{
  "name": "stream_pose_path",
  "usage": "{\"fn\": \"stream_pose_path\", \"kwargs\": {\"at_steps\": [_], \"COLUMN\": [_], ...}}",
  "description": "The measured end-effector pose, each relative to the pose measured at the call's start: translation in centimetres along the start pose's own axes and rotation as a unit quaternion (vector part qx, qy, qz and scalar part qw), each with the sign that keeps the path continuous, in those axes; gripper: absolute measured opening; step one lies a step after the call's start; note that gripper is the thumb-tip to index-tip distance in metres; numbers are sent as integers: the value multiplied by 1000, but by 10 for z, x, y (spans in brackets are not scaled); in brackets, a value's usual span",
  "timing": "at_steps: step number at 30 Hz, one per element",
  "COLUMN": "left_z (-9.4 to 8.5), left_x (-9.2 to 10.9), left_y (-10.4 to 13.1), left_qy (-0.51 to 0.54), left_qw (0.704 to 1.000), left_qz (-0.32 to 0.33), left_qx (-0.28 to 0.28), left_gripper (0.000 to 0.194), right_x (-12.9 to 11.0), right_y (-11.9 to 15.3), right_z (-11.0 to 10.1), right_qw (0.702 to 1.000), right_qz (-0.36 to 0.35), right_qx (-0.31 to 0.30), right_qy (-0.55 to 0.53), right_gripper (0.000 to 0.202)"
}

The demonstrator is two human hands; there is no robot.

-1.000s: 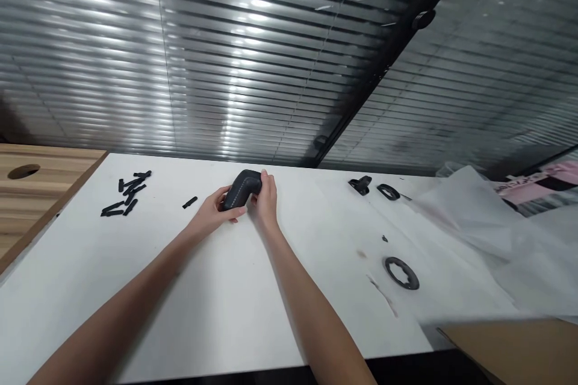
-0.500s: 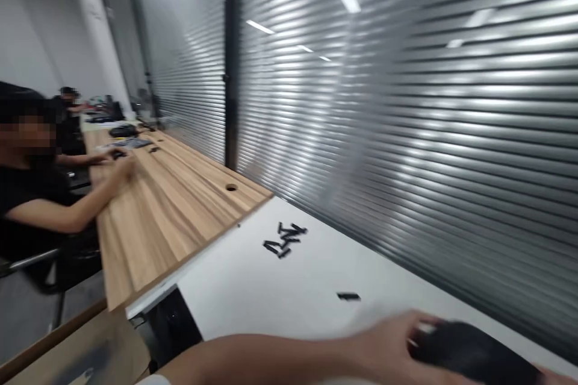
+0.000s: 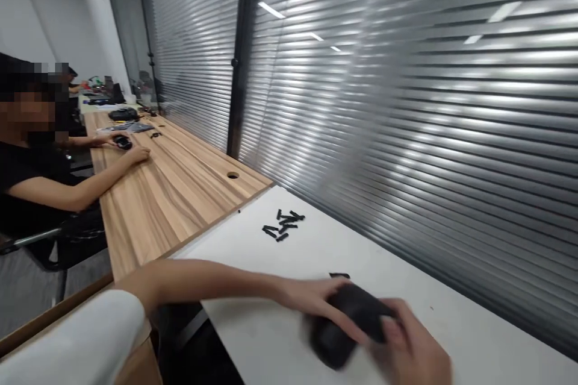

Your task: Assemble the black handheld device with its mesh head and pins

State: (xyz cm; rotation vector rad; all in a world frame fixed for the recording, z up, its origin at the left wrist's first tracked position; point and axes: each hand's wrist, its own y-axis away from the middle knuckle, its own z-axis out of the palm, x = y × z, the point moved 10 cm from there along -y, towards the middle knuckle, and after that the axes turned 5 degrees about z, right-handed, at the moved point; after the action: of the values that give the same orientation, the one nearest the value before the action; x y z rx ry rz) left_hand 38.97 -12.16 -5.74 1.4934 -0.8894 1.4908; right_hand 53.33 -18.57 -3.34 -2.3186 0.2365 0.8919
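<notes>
A smooth black rounded object [image 3: 361,305], blurred by motion, is held just over the white tabletop. Its exact kind I cannot make out. My left hand [image 3: 311,299] reaches in from the left and grips its near side, with the fingers partly hidden. On the right end my right hand [image 3: 413,340] has its thumb and fingers closed around the object. Just behind it lies a small black strip [image 3: 339,276], partly covered. Farther back on the white table, several small black strips [image 3: 284,225] lie in a loose pile.
The white table [image 3: 239,252] meets a wooden table [image 3: 180,192] with a round cable hole [image 3: 232,175]. Along the back runs a glass partition with blinds [image 3: 361,102]. At the left a co-worker [image 3: 40,180] handles a small dark object [image 3: 123,142]. A cardboard box [image 3: 135,361] stands below.
My hands and the black object have come left and farther into view. The view has shifted slightly, and more of my left arm and white sleeve shows.
</notes>
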Motion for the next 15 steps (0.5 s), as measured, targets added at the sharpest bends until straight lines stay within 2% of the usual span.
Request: {"fn": "stream_pose_path", "kwargs": {"at_steps": [2,3,5,7,9,12,15], "left_z": [-11,-14,-16,-14,-9,-4,-7], "left_x": [-5,-4,-5,-6,-10,-21,-26], "left_y": [27,37,49,51,48,42,37], "left_qy": [12,56,123,146,158,195,258], "left_qw": [999,998,992,989,987,976,956], "left_qz": [-24,-18,-20,-17,-21,-56,-78], "left_qx": [-29,-35,-31,-19,-31,-79,-112], "left_gripper": [71,66,65,66,65,50,52], "right_x": [-32,-41,-44,-41,-36,-33,-38], "right_y": [5,6,5,4,7,12,14], "right_z": [13,15,17,22,36,49,48], "right_qw": [994,991,988,979,967,959,963], "right_qz": [-106,-129,-130,-118,-117,-106,-124], "right_qx": [-33,-28,-2,-10,-78,-149,-142], "right_qy": [3,19,84,165,214,215,192], "right_gripper": [49,47,42,45,46,42,36]}}
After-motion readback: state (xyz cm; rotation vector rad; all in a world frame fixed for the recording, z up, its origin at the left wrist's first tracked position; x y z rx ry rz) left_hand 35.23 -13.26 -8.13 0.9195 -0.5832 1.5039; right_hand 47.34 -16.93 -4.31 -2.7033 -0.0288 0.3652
